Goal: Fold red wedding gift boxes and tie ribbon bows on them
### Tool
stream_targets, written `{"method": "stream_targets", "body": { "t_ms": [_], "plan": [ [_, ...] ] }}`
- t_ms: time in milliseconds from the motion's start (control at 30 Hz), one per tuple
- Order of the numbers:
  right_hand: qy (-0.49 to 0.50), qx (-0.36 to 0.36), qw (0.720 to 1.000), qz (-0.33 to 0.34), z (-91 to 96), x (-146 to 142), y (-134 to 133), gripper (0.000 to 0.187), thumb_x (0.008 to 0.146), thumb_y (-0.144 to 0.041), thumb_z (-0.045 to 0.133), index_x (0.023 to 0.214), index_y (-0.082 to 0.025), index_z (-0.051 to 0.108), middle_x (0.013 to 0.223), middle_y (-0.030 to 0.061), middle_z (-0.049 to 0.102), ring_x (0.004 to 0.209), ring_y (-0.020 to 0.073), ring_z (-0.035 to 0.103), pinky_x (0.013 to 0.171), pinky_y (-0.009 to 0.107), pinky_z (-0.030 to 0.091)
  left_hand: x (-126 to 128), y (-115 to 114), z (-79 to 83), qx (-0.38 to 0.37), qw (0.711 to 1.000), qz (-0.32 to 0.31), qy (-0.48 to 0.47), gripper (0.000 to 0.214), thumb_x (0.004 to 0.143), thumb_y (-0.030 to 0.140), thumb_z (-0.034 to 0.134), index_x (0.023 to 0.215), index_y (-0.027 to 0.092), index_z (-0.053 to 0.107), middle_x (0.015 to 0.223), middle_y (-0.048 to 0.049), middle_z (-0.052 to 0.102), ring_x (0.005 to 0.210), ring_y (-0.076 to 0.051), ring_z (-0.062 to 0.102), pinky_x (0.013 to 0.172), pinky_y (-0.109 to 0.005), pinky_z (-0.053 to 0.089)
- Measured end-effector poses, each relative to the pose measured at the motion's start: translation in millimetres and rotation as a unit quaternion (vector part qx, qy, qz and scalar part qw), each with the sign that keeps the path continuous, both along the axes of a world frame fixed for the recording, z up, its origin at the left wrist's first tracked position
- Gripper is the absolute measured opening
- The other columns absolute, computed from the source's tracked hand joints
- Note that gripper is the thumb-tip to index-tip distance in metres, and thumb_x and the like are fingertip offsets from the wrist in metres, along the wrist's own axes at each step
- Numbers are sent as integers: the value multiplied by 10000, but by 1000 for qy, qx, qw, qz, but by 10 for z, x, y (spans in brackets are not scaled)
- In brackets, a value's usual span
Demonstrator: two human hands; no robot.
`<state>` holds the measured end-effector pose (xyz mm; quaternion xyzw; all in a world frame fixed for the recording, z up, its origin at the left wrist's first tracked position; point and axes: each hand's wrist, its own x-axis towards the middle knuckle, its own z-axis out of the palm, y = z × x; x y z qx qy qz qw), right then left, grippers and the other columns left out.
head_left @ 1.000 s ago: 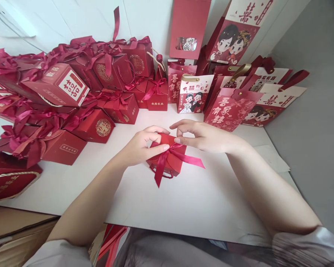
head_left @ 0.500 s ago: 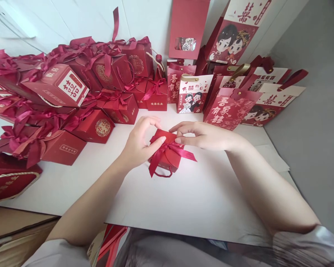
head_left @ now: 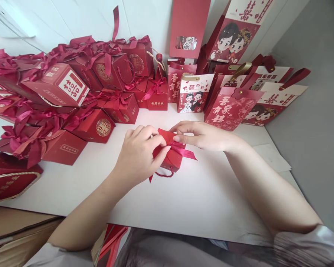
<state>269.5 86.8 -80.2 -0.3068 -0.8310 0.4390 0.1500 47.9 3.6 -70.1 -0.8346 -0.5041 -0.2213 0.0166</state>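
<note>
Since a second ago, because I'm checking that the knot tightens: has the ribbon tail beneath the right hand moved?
Yes. The ribbon tail has drawn in toward the small red box, its tip now closer to the cartoon-couple bag behind.

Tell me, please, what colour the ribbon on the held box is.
Magenta-red ribbon, best in the head view.

White desk (head_left: 200,200), matte, spread over the lower middle of the frame. At centre, set down on it, a small box (head_left: 174,161), red, tied with a ribbon (head_left: 185,152), cord handle toward the near edge. Crowded along the upper left, red boxes (head_left: 119,107) with bows, some stacked, some tipped. Alone at the far left edge, a rope-handled box (head_left: 5,183). Lined across the upper right, red bags (head_left: 229,109), upright or leaning. At the right edge, white sheets (head_left: 274,159), lying flat.
</note>
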Motion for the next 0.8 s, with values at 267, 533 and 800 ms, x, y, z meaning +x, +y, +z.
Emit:
{"method": "stream_targets", "body": {
  "t_ms": [267, 533, 800],
  "plan": [
    [2, -20, 1000, 14, 16, -5, -6, 371, 975, -522, 536, 846, -203, 673, 1104, 41, 652, 998, 210, 604, 912, 339, 426, -62, 68, 36, -180, 976, -7, -120, 269, 956, 255, 545, 698, 179, 538, 745, 11, 533, 738, -144, 499, 698, -310, 396],
    [-27, -37, 999, 17, 34, 2, -12, 413, 974, -573, 512, 867, -205, 666, 1105, 41, 637, 968, 202, 602, 888, 329, 429, -94, 110, 21, -287, 941, 34, -176, 277, 939, 310, 551, 691, 187, 544, 767, 16, 541, 672, -125, 501, 605, -287, 387],
    [-26, -21, 999, 18, 38, -26, -42, 391, 980, -543, 524, 870, -202, 681, 1102, 43, 639, 947, 194, 606, 882, 326, 433, -115, 102, 44, -281, 946, 37, -159, 269, 907, 296, 562, 664, 183, 551, 750, 5, 550, 648, -131, 506, 598, -286, 388]
  ]
}}
